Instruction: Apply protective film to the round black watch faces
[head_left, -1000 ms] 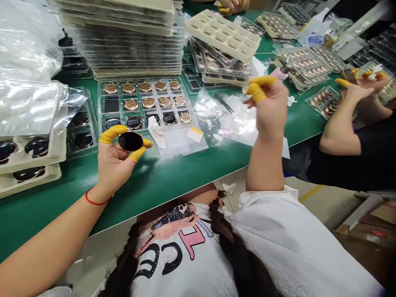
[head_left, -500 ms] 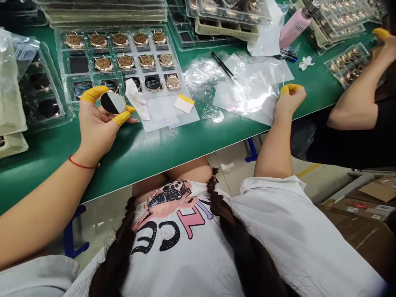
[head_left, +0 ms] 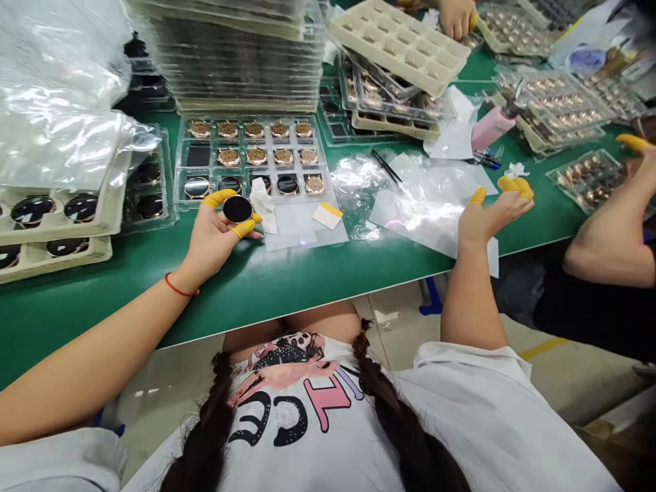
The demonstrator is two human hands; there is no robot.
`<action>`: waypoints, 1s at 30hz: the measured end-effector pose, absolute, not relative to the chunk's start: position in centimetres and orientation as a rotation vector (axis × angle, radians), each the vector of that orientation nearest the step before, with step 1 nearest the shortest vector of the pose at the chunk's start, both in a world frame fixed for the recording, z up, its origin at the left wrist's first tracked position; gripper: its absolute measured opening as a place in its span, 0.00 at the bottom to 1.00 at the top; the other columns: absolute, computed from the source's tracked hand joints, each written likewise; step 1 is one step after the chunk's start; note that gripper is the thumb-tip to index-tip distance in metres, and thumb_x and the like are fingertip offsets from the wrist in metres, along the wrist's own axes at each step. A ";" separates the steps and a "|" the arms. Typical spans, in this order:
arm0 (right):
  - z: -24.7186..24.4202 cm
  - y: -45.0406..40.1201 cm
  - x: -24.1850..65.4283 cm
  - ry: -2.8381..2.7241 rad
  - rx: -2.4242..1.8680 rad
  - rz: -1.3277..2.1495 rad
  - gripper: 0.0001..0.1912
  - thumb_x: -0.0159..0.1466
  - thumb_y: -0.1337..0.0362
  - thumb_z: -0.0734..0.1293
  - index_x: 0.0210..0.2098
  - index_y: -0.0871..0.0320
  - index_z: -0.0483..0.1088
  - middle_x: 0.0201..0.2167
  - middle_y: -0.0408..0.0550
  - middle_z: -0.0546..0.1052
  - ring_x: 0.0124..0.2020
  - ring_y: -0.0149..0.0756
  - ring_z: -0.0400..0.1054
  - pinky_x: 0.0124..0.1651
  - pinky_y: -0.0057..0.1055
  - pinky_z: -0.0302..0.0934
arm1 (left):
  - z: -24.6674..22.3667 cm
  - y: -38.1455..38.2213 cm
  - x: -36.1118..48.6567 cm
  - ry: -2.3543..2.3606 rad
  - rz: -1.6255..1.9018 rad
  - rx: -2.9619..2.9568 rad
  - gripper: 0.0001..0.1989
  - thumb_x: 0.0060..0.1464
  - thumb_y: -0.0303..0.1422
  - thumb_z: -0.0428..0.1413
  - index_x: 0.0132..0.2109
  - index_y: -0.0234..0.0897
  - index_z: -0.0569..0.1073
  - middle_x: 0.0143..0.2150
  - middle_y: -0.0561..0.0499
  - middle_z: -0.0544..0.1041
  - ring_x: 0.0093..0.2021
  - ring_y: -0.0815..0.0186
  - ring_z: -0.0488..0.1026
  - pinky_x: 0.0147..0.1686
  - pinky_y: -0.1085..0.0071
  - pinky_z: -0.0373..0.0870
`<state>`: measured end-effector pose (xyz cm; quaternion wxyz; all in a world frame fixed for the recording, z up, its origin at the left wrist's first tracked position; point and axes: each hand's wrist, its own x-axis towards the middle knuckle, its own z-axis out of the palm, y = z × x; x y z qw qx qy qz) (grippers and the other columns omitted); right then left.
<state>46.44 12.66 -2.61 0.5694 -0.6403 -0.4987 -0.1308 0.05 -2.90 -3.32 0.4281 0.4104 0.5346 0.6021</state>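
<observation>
My left hand [head_left: 212,229], with yellow finger cots on its fingertips, holds a round watch head [head_left: 237,209] by its edge, dark face towards me. Just beyond it is a clear tray [head_left: 329,164] of watch heads, some showing gold backs and some dark faces. A crumpled white cloth [head_left: 264,205] lies against the tray's near edge, beside my left fingers. My right hand [head_left: 495,213] is raised over the right end of a white sheet [head_left: 415,219]. Its thumb and capped fingers are apart, and nothing shows between them.
Tall stacks of trays [head_left: 246,68] stand behind, with more trays [head_left: 56,222] at left. A yellow-edged white pad [head_left: 328,215], black tweezers [head_left: 385,166] and a pink bottle [head_left: 492,128] are on the green table [head_left: 287,273]. A co-worker's arm [head_left: 605,225] is at right.
My head view has tilted up, showing more of the table's far side. My right thumb and fingers have parted. The watch head in my left hand has lost its pale reflection.
</observation>
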 end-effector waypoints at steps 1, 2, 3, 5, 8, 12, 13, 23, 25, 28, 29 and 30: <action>-1.7 13.0 45.1 -1.239 -1.438 -0.318 0.17 0.55 0.74 0.70 0.41 0.49 0.74 0.49 0.60 0.74 0.58 0.47 0.63 0.65 0.44 0.43 | -3.1 -3.1 0.3 1.323 1.489 1.033 0.31 0.39 0.31 0.69 0.48 0.42 0.61 0.32 0.58 0.76 0.35 0.64 0.80 0.26 0.68 0.80; -0.6 13.4 43.6 -1.319 -1.363 -0.319 0.16 0.56 0.73 0.70 0.42 0.49 0.75 0.49 0.60 0.75 0.57 0.48 0.64 0.65 0.45 0.43 | -2.8 -3.3 0.5 1.321 1.470 1.036 0.31 0.40 0.30 0.68 0.49 0.41 0.60 0.33 0.57 0.77 0.35 0.64 0.80 0.28 0.68 0.80; 0.5 13.9 41.7 -1.405 -1.285 -0.307 0.15 0.57 0.71 0.69 0.42 0.50 0.75 0.48 0.59 0.75 0.57 0.48 0.65 0.65 0.47 0.44 | -2.6 -3.5 0.6 1.325 1.454 1.034 0.31 0.41 0.29 0.67 0.49 0.40 0.60 0.34 0.56 0.77 0.36 0.63 0.81 0.29 0.68 0.80; 2.6 14.9 37.5 -1.586 -1.137 -0.243 0.13 0.59 0.68 0.69 0.43 0.52 0.76 0.48 0.59 0.75 0.55 0.49 0.65 0.64 0.49 0.47 | -2.2 -3.8 0.8 1.322 1.422 1.019 0.32 0.41 0.28 0.67 0.50 0.39 0.59 0.33 0.55 0.77 0.37 0.61 0.81 0.30 0.68 0.80; 4.7 16.0 30.7 -1.823 -0.975 -0.060 0.11 0.61 0.64 0.67 0.43 0.55 0.75 0.47 0.61 0.76 0.54 0.50 0.65 0.60 0.52 0.54 | -2.1 -4.1 0.9 1.307 1.367 1.004 0.32 0.40 0.29 0.67 0.50 0.39 0.58 0.33 0.56 0.77 0.35 0.63 0.81 0.31 0.69 0.80; 5.4 15.6 21.5 -2.132 -0.800 0.195 0.10 0.64 0.58 0.63 0.42 0.52 0.73 0.46 0.55 0.76 0.52 0.49 0.65 0.59 0.55 0.56 | -2.1 -4.2 1.3 1.280 1.325 0.977 0.31 0.42 0.29 0.66 0.50 0.39 0.58 0.33 0.56 0.76 0.29 0.69 0.78 0.32 0.71 0.79; 5.6 15.0 19.1 -2.245 -0.729 0.243 0.10 0.65 0.58 0.62 0.43 0.51 0.73 0.47 0.53 0.76 0.52 0.50 0.65 0.58 0.56 0.55 | -2.1 -4.1 1.5 1.269 1.333 0.966 0.30 0.43 0.30 0.66 0.49 0.40 0.58 0.34 0.56 0.76 0.28 0.70 0.78 0.31 0.71 0.78; 4.8 8.9 -2.7 -2.960 0.067 -0.010 0.18 0.68 0.68 0.55 0.55 0.55 0.63 0.60 0.48 0.67 0.68 0.47 0.51 0.66 0.57 0.48 | -1.8 -3.8 -0.4 1.170 1.363 0.715 0.27 0.43 0.25 0.65 0.47 0.40 0.58 0.35 0.56 0.73 0.28 0.68 0.77 0.34 0.65 0.78; 4.0 9.1 -3.9 -2.970 0.041 -0.059 0.18 0.67 0.71 0.53 0.53 0.56 0.65 0.60 0.49 0.67 0.70 0.45 0.49 0.68 0.55 0.46 | -1.7 -3.8 -0.9 1.145 1.354 0.691 0.27 0.44 0.23 0.63 0.47 0.40 0.58 0.35 0.56 0.73 0.29 0.68 0.77 0.35 0.65 0.78; 4.3 9.1 -3.6 -2.958 -0.016 -0.085 0.18 0.67 0.72 0.51 0.46 0.54 0.69 0.55 0.49 0.72 0.67 0.43 0.55 0.69 0.51 0.48 | -1.7 -3.9 -1.2 1.127 1.332 0.721 0.25 0.46 0.23 0.62 0.47 0.39 0.59 0.36 0.55 0.73 0.31 0.68 0.77 0.38 0.64 0.78; 4.6 9.0 -3.3 -2.944 -0.036 -0.089 0.19 0.68 0.72 0.50 0.45 0.53 0.70 0.53 0.49 0.73 0.65 0.42 0.58 0.68 0.50 0.49 | -1.8 -4.0 -1.1 1.128 1.327 0.742 0.25 0.46 0.23 0.63 0.47 0.38 0.59 0.36 0.55 0.73 0.32 0.68 0.77 0.40 0.64 0.78; 5.1 8.7 -3.0 -2.926 -0.063 -0.089 0.20 0.68 0.72 0.49 0.45 0.53 0.70 0.52 0.49 0.74 0.63 0.42 0.60 0.66 0.50 0.51 | -1.8 -4.0 -1.1 1.131 1.325 0.763 0.25 0.45 0.23 0.63 0.47 0.38 0.60 0.37 0.54 0.73 0.33 0.67 0.78 0.41 0.64 0.78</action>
